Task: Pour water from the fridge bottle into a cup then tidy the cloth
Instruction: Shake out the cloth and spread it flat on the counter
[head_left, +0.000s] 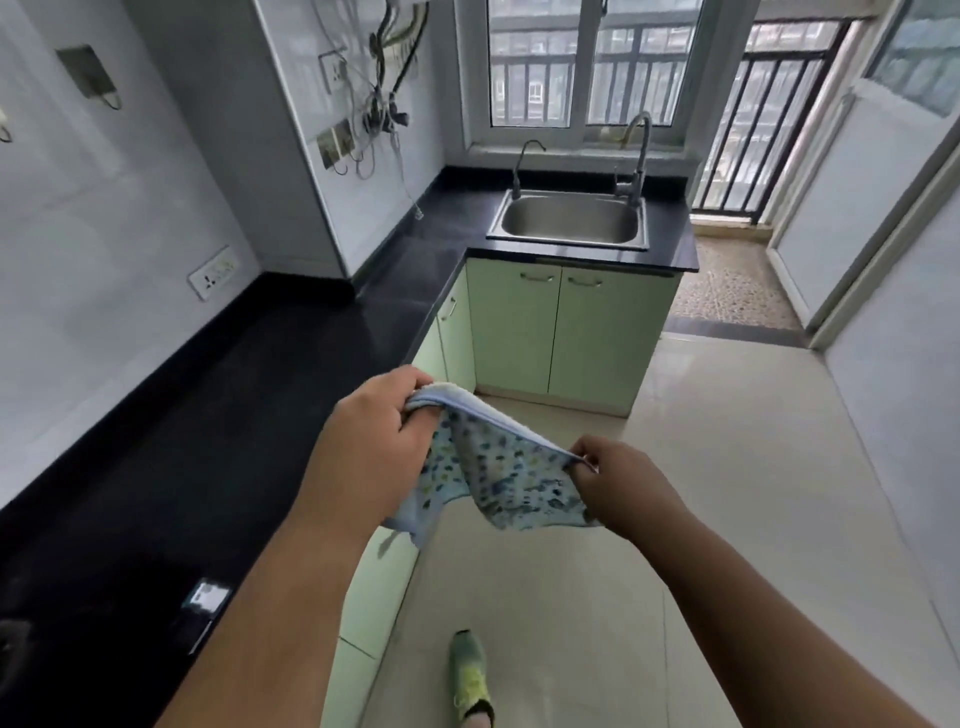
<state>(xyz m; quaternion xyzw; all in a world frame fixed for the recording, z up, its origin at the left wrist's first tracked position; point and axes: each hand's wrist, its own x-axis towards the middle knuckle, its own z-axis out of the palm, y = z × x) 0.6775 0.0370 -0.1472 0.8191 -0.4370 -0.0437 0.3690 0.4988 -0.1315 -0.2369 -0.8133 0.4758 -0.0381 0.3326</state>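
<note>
A light blue cloth (498, 478) with a blue and green dotted print hangs in the air between my hands, over the floor beside the counter edge. My left hand (374, 441) grips its upper left corner with curled fingers. My right hand (618, 483) pinches the cloth's right edge between thumb and fingers. The cloth sags in folds between the two hands. No bottle or cup is in view.
A black L-shaped counter (208, 415) runs along the left and back. A steel sink (569, 218) with two taps sits under the window. Pale green cabinets (561, 332) stand below. My foot (470, 675) is on the tiled floor. A balcony door is at the right.
</note>
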